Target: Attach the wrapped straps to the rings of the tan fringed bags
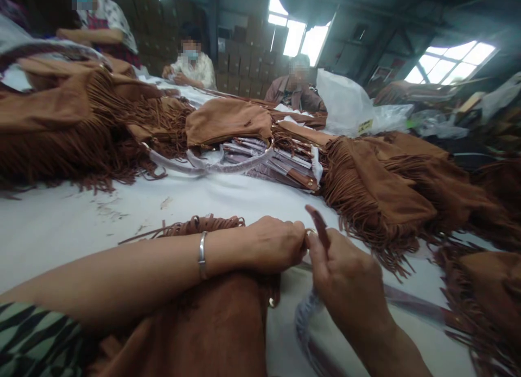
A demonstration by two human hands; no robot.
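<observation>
My left hand (279,245) reaches across above a brown suede bag (211,328) that lies in front of me. Its fingers are curled closed against a small metal ring at the end of a strap. My right hand (350,279) grips a brown leather strap (319,227), whose tip sticks up past the thumb. Both hands meet at the ring, which the fingers mostly hide. Below the right hand hangs a plastic-wrapped strap length (307,322). Brown fringe (199,225) from the bag lies beyond my left forearm.
Fringed brown bags are piled at left (44,111) and right (391,187). Another bag (230,121) rests by wrapped straps (268,162) across the white table (142,203). A clear plastic bag (345,102) stands behind. Several people sit or stand on the far side.
</observation>
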